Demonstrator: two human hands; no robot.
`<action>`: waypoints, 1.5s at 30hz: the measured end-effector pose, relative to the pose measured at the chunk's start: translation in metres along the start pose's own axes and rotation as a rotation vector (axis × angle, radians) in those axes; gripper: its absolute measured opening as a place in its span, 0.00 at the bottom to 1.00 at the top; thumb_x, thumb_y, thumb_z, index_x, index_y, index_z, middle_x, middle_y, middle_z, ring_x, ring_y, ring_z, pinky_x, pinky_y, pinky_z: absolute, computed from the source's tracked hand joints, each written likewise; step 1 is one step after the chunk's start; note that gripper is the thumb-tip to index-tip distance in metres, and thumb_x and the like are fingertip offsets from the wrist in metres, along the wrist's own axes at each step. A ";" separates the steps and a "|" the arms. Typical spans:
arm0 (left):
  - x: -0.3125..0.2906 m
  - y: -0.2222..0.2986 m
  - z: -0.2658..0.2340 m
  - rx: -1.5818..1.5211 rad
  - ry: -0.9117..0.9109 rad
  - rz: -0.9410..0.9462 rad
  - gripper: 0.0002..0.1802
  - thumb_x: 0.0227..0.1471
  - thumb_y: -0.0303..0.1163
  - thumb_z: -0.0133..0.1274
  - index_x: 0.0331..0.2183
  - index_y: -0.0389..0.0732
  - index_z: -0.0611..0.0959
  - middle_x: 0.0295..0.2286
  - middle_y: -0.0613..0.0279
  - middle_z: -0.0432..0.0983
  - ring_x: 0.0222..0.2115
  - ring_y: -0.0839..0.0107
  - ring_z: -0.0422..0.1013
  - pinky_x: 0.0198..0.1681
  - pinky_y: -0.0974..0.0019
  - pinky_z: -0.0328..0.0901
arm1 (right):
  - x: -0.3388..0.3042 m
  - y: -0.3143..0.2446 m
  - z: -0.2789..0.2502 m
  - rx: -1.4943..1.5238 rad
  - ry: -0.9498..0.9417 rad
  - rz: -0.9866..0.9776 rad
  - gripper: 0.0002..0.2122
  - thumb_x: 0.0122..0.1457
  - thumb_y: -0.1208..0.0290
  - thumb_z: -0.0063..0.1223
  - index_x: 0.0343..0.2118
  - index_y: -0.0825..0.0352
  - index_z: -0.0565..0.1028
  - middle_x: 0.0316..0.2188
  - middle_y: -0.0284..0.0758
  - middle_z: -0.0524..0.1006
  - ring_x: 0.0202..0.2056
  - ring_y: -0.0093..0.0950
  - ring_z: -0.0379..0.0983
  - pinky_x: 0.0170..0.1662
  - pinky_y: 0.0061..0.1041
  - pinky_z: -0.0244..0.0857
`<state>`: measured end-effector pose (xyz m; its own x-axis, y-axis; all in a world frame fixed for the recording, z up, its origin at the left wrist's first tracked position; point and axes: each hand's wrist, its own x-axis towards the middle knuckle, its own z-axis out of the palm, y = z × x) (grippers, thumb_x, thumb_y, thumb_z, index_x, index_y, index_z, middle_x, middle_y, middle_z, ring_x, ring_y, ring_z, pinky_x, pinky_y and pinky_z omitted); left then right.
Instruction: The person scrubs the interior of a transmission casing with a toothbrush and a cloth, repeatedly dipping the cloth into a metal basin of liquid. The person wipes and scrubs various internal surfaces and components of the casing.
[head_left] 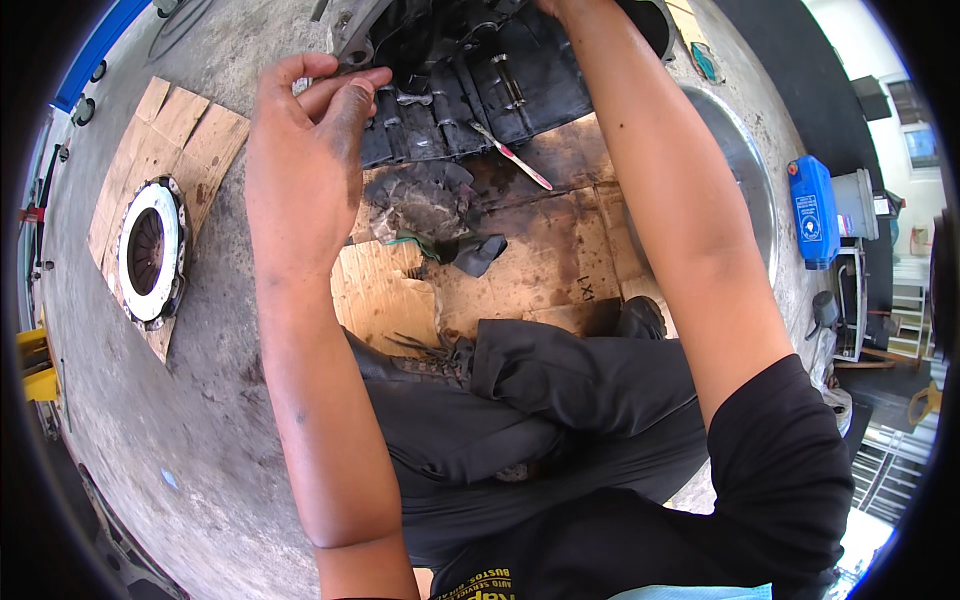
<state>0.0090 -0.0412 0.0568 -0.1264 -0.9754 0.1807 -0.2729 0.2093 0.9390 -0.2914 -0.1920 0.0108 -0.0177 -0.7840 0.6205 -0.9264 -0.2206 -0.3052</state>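
A dark, greasy metal casing (pixel 440 100), like an engine or gearbox part, stands at the top. My left hand (pixel 315 130) is at its left edge, beside a grey metal lug (pixel 356 50). Its fingers are curled and the thumb presses toward them; what lies between them I cannot make out. Of my right hand (pixel 552 6) only the base shows at the top edge, over the casing; its fingers are out of sight. A red-and-white toothbrush (pixel 522 168) leans against the casing's lower edge. Below that lies a dirty, crumpled rag (pixel 425 198).
Oil-stained cardboard (pixel 545 235) lies under the casing, before my crossed legs (pixel 580 390). On another cardboard sheet (pixel 190 130) at left rests a clutch pressure plate (pixel 150 252). To the right are a round metal basin (pixel 755 160), partly behind my arm, and a blue jug (pixel 815 215).
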 end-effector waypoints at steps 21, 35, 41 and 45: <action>0.002 0.000 0.003 0.054 -0.011 0.009 0.19 0.61 0.35 0.51 0.47 0.33 0.69 0.40 0.58 0.84 0.39 0.74 0.76 0.47 0.74 0.65 | -0.007 -0.008 -0.020 0.098 0.081 -0.146 0.21 0.67 0.58 0.38 0.54 0.69 0.72 0.55 0.48 0.73 0.57 0.43 0.68 0.59 0.37 0.61; 0.002 -0.001 0.005 0.007 -0.012 -0.003 0.20 0.62 0.37 0.50 0.47 0.32 0.68 0.41 0.58 0.83 0.39 0.73 0.76 0.47 0.72 0.65 | -0.011 0.018 0.023 -0.033 0.007 0.018 0.20 0.63 0.64 0.45 0.55 0.70 0.70 0.51 0.47 0.75 0.52 0.44 0.72 0.56 0.37 0.65; -0.003 -0.002 0.010 0.098 0.035 0.041 0.19 0.61 0.34 0.50 0.47 0.31 0.68 0.41 0.56 0.83 0.39 0.73 0.76 0.47 0.72 0.66 | -0.010 0.013 0.023 -0.004 -0.009 0.015 0.21 0.61 0.65 0.48 0.55 0.70 0.70 0.49 0.49 0.76 0.51 0.45 0.73 0.55 0.38 0.67; -0.002 0.005 0.008 0.060 0.019 0.031 0.19 0.60 0.32 0.52 0.48 0.31 0.69 0.40 0.56 0.83 0.39 0.73 0.76 0.45 0.73 0.66 | -0.011 0.004 0.006 0.051 -0.001 0.041 0.23 0.59 0.65 0.50 0.55 0.71 0.69 0.47 0.50 0.76 0.51 0.46 0.73 0.54 0.38 0.67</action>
<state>0.0004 -0.0378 0.0590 -0.1175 -0.9693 0.2159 -0.3260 0.2430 0.9136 -0.2924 -0.1877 -0.0021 -0.0551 -0.7934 0.6062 -0.9045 -0.2175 -0.3668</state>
